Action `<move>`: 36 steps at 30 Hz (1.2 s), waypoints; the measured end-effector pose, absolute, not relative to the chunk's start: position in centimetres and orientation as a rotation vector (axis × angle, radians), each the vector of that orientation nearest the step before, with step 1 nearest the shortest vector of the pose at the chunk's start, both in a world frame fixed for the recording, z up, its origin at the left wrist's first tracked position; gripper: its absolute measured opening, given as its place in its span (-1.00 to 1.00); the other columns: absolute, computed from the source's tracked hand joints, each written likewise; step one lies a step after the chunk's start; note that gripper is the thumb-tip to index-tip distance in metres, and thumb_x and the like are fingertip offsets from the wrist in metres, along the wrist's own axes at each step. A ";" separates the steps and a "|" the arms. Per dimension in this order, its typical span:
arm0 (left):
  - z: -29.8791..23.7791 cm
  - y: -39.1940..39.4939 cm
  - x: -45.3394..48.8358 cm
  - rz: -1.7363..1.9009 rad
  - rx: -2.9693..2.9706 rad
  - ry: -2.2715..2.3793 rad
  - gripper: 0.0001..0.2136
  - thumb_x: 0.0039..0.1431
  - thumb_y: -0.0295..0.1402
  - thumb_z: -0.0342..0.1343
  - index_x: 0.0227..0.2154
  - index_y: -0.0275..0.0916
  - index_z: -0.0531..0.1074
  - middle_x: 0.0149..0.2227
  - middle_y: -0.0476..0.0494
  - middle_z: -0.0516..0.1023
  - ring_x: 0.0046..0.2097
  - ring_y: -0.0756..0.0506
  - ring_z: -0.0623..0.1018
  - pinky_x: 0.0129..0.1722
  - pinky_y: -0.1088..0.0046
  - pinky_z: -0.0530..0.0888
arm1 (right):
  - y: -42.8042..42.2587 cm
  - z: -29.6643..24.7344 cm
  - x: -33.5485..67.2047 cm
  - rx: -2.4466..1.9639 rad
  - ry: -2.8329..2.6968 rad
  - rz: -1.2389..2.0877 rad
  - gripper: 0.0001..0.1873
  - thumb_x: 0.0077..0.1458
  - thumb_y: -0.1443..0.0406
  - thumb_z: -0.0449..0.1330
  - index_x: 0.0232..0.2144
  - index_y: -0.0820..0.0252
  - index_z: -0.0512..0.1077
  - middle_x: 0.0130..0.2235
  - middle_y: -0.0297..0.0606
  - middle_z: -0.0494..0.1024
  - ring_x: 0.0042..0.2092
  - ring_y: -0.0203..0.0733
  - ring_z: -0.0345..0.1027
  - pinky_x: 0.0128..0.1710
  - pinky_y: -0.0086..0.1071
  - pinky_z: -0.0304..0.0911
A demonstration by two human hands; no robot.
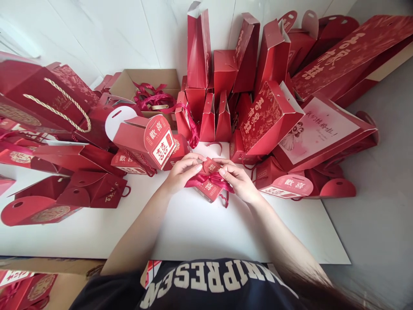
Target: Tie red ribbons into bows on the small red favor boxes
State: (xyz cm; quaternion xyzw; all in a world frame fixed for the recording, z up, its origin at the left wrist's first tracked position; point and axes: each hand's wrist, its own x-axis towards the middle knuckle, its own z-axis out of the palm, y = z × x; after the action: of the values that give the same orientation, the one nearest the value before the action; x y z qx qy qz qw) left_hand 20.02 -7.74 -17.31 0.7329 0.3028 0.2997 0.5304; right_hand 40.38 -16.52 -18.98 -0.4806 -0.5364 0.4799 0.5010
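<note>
A small red gift box [209, 192] printed with gold characters sits on the white table in front of me. Its rounded top flap [211, 165] stands up between my hands, and a dark pink satin ribbon [210, 178] is tied around it in a bow. My left hand [183, 173] closes its thumb and fingers on the left edge of the flap. On the other side, my right hand [238, 180] pinches the flap's right edge with thumb and forefinger. A twisted red cord [225, 199] hangs out beside the box's lower right. The hands partly cover the ribbon's ends.
On the white table [226, 237], red boxes crowd the back and both sides. A cardboard box [121, 84] with loose ribbon [151, 97] stands at back left. Nearby is a box with a white panel [163, 150]. A rope-handled bag [48, 97] stands far left.
</note>
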 end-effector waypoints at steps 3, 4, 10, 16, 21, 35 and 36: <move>-17.3 -7.9 19.9 0.731 1.813 0.680 -0.60 0.25 0.01 -0.02 -0.48 -0.22 0.41 -0.01 -0.26 0.43 0.10 -0.23 0.44 0.20 0.10 0.30 | -16.5 -19.0 40.5 -1.155 -1.291 1.168 -0.63 0.24 0.04 0.12 -0.49 0.13 0.41 0.12 -0.19 0.40 0.23 -0.08 0.20 0.25 -0.17 0.02; -17.3 -8.0 19.8 0.725 1.838 0.639 -0.60 0.21 0.05 0.00 -0.43 -0.21 0.44 0.00 -0.27 0.42 0.12 -0.25 0.42 0.20 0.09 0.31 | -16.5 -19.0 40.5 -1.153 -1.286 1.169 -0.63 0.24 0.05 0.12 -0.49 0.13 0.41 0.12 -0.19 0.40 0.23 -0.08 0.21 0.25 -0.17 0.01; -17.4 -8.5 19.4 0.773 1.922 0.645 -0.78 0.06 -0.20 0.28 -0.53 -0.22 0.47 0.02 -0.22 0.43 0.12 -0.22 0.44 0.21 0.09 0.30 | -16.5 -18.9 40.5 -1.147 -1.280 1.165 -0.65 0.26 0.07 0.11 -0.48 0.13 0.42 0.11 -0.20 0.41 0.22 -0.09 0.22 0.25 -0.17 0.01; -17.5 -8.5 20.0 0.713 1.664 0.693 -0.70 0.24 -0.17 0.09 -0.50 -0.25 0.48 0.09 -0.25 0.44 0.14 -0.24 0.43 0.11 0.14 0.40 | -16.3 -19.1 40.3 -1.141 -1.233 1.164 -0.60 0.23 0.03 0.12 -0.53 0.13 0.36 0.11 -0.22 0.43 0.22 -0.06 0.22 0.24 -0.15 0.03; -18.2 -8.6 20.5 0.775 1.615 0.825 -0.71 0.30 -0.12 -0.01 -0.21 -0.19 0.51 0.10 -0.21 0.44 -0.01 -0.12 0.50 0.00 0.31 0.45 | -16.3 -19.3 40.5 -1.134 -1.271 1.208 -0.66 0.21 0.03 0.16 -0.44 0.10 0.49 0.23 -0.24 0.34 0.29 -0.06 0.12 0.29 -0.15 -0.04; -18.3 -8.3 20.2 0.772 1.819 0.891 -0.72 0.30 -0.16 -0.02 -0.41 -0.24 0.42 -0.02 -0.21 0.42 0.02 -0.15 0.46 0.06 0.29 0.40 | -16.4 -19.4 40.5 -1.119 -1.280 1.223 -0.60 0.23 0.04 0.14 -0.54 0.14 0.39 0.17 -0.21 0.36 0.25 -0.04 0.15 0.19 -0.16 0.08; -18.1 -8.3 20.1 0.771 1.865 0.899 -0.71 0.30 -0.17 -0.02 -0.46 -0.24 0.38 -0.03 -0.21 0.42 0.01 -0.15 0.46 0.05 0.29 0.40 | -16.4 -19.4 40.6 -1.127 -1.288 1.215 -0.60 0.23 0.04 0.14 -0.54 0.14 0.39 0.15 -0.21 0.36 0.25 -0.04 0.14 0.19 -0.17 0.09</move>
State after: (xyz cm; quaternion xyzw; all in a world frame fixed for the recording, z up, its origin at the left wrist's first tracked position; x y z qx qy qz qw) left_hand 20.11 -8.34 -18.08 0.7542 0.3633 0.3118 0.4495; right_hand 40.55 -16.42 -19.36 -0.4657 -0.5322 0.5019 0.4979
